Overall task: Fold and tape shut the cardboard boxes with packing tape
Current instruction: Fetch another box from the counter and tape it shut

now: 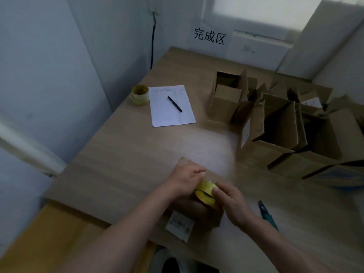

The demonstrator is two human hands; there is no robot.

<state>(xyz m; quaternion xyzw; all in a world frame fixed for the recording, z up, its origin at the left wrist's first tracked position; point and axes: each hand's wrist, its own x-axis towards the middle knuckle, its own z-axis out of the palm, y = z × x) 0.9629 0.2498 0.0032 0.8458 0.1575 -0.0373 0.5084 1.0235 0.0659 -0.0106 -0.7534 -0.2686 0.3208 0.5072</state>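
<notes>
A small cardboard box [199, 215] with a white label lies on the wooden table near its front edge. On top of it sits a yellow roll of packing tape [206, 194]. My right hand [233, 203] grips the roll from the right, thumb on its rim. My left hand [187, 179] holds the far left side of the roll with curled fingers, resting over the box. The box top is mostly hidden under both hands.
Several open cardboard boxes [275, 123] crowd the right side of the table [126, 158]. A paper sheet [171, 109] with a black pen [174, 103] and spare tape rolls [140, 94] lie at the back left. A blue-green cutter [267, 214] lies right of my hands.
</notes>
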